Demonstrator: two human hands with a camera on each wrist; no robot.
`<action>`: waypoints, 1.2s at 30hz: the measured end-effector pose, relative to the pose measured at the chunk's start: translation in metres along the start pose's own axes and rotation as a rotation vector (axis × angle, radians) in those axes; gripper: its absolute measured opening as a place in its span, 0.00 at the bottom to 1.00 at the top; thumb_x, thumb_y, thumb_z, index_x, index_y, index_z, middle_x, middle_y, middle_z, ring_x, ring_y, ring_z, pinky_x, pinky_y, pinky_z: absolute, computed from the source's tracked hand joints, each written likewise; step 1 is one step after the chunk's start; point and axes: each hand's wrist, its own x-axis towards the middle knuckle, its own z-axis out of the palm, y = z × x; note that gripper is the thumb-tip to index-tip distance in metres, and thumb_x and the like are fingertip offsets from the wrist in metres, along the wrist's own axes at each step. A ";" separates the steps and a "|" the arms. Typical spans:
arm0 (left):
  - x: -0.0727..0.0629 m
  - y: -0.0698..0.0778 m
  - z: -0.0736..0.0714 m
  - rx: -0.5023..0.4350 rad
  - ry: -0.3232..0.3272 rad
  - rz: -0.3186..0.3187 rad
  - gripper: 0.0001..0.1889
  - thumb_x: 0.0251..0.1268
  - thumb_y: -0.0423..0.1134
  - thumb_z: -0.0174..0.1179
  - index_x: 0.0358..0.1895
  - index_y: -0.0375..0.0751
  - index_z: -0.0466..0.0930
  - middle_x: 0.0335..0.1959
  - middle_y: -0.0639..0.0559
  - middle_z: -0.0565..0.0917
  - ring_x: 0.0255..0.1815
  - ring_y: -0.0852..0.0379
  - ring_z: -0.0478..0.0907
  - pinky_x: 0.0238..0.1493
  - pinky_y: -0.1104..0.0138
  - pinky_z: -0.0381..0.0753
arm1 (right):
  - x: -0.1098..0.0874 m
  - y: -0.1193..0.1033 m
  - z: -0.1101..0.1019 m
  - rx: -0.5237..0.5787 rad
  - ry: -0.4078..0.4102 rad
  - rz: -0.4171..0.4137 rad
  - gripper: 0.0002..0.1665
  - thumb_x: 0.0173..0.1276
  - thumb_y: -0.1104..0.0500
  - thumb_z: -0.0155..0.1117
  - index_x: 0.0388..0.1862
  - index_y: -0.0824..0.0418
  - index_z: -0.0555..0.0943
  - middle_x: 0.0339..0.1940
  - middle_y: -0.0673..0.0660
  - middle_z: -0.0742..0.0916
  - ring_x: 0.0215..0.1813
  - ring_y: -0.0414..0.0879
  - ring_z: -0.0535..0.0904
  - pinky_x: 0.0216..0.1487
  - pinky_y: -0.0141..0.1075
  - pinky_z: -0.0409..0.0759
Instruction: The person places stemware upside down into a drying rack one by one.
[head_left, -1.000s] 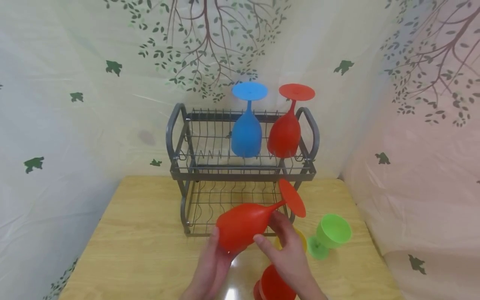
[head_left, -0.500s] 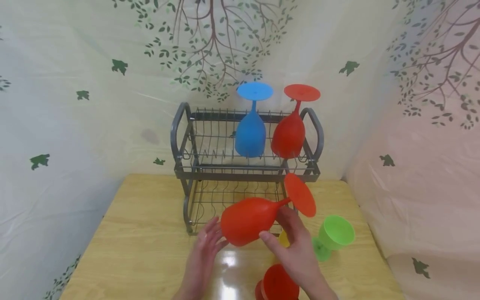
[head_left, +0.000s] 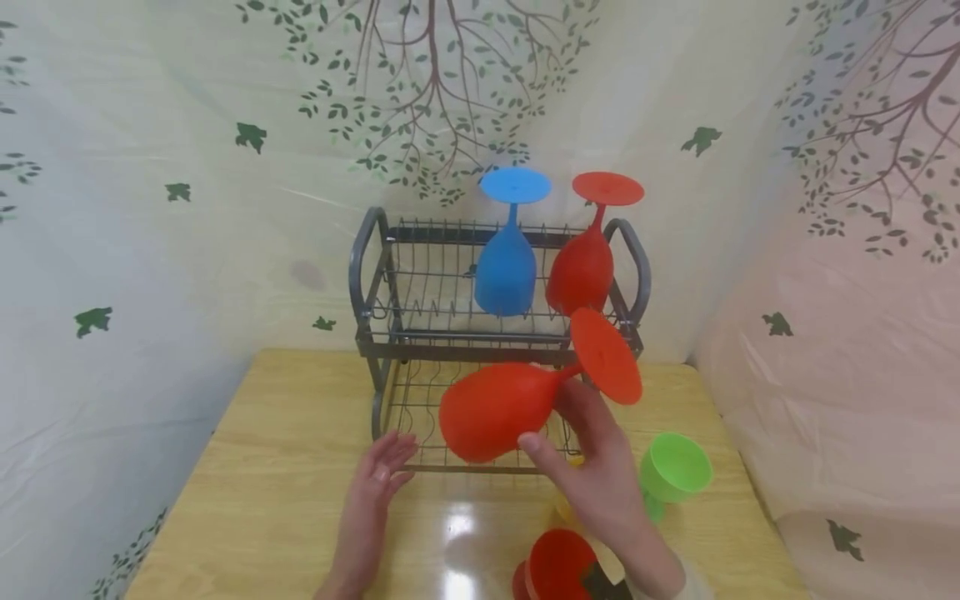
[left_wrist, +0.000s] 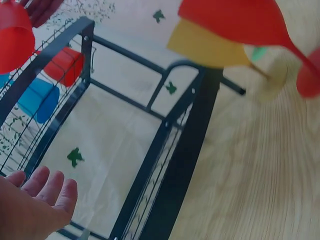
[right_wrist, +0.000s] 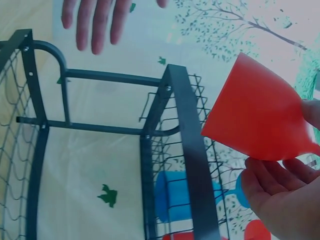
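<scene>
My right hand (head_left: pixel 600 479) holds a red goblet (head_left: pixel 498 408) where its bowl narrows to the stem, thumb on the near side. The goblet lies nearly sideways in the air, mouth to the left and foot up to the right, overlapping the rack's lower tier in the head view. To its left, my left hand (head_left: pixel 367 492) is apart from it, fingers extended and holding nothing. On the upper tier of the dark wire dish rack (head_left: pixel 495 353), a blue goblet (head_left: pixel 506 271) and a second red goblet (head_left: pixel 581 271) stand upside down.
At the right, a green goblet (head_left: pixel 675 467) stands on the wooden table (head_left: pixel 270 467). Another red goblet (head_left: pixel 558 558) is at the front, and a yellow goblet (left_wrist: pixel 210 47) is mostly hidden behind my right hand in the head view. A printed cloth (head_left: pixel 187 275) hangs behind.
My left hand has let go of the red goblet and drawn away to the left. My right hand has raised the goblet toward the rack.
</scene>
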 end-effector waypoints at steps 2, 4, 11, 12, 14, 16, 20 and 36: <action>0.000 0.000 -0.004 0.065 0.046 -0.036 0.22 0.82 0.29 0.37 0.73 0.26 0.61 0.66 0.51 0.78 0.67 0.56 0.76 0.63 0.68 0.79 | 0.006 -0.003 0.000 0.007 -0.004 -0.022 0.36 0.67 0.68 0.71 0.73 0.55 0.72 0.65 0.50 0.83 0.66 0.48 0.79 0.62 0.36 0.81; -0.001 0.000 -0.008 0.130 0.077 -0.061 0.22 0.82 0.29 0.39 0.73 0.26 0.61 0.67 0.52 0.78 0.67 0.58 0.76 0.62 0.70 0.78 | 0.011 -0.006 0.000 0.003 -0.005 -0.051 0.36 0.67 0.68 0.71 0.72 0.55 0.73 0.64 0.50 0.84 0.65 0.49 0.80 0.62 0.36 0.82; -0.008 -0.003 -0.022 0.200 0.120 -0.033 0.21 0.81 0.26 0.41 0.72 0.26 0.62 0.66 0.60 0.77 0.66 0.64 0.75 0.61 0.73 0.77 | 0.032 -0.018 0.002 -0.037 0.031 -0.183 0.36 0.66 0.67 0.71 0.72 0.57 0.73 0.63 0.51 0.84 0.64 0.48 0.80 0.62 0.36 0.82; -0.010 -0.004 -0.024 0.204 0.123 -0.023 0.21 0.81 0.26 0.41 0.72 0.25 0.62 0.66 0.61 0.77 0.66 0.65 0.75 0.60 0.74 0.77 | 0.035 -0.020 0.003 -0.049 0.045 -0.199 0.35 0.66 0.67 0.71 0.72 0.57 0.73 0.63 0.50 0.84 0.64 0.48 0.80 0.61 0.36 0.83; -0.013 -0.006 -0.027 0.209 0.128 -0.009 0.21 0.81 0.25 0.41 0.72 0.26 0.62 0.67 0.61 0.76 0.65 0.66 0.75 0.59 0.74 0.78 | 0.041 -0.024 0.004 -0.055 0.070 -0.225 0.35 0.66 0.66 0.72 0.72 0.58 0.73 0.62 0.50 0.85 0.62 0.48 0.81 0.60 0.37 0.83; -0.015 -0.007 -0.030 0.211 0.137 -0.002 0.21 0.80 0.25 0.41 0.72 0.26 0.62 0.67 0.62 0.76 0.65 0.65 0.75 0.59 0.74 0.78 | 0.047 -0.027 0.005 -0.052 0.087 -0.248 0.34 0.66 0.66 0.71 0.70 0.60 0.73 0.60 0.50 0.85 0.61 0.48 0.82 0.60 0.38 0.84; -0.017 -0.007 -0.035 0.222 0.158 -0.007 0.21 0.81 0.26 0.41 0.72 0.25 0.62 0.67 0.64 0.76 0.66 0.65 0.74 0.58 0.76 0.77 | 0.062 -0.032 0.008 -0.027 0.097 -0.289 0.34 0.66 0.66 0.71 0.71 0.62 0.73 0.62 0.52 0.85 0.63 0.49 0.81 0.62 0.41 0.83; -0.023 -0.011 -0.045 0.146 0.170 0.034 0.23 0.80 0.23 0.41 0.73 0.27 0.60 0.67 0.57 0.76 0.66 0.66 0.74 0.59 0.76 0.78 | 0.116 -0.047 0.027 -0.067 0.131 -0.386 0.36 0.68 0.61 0.73 0.72 0.64 0.72 0.65 0.54 0.84 0.66 0.45 0.79 0.64 0.46 0.81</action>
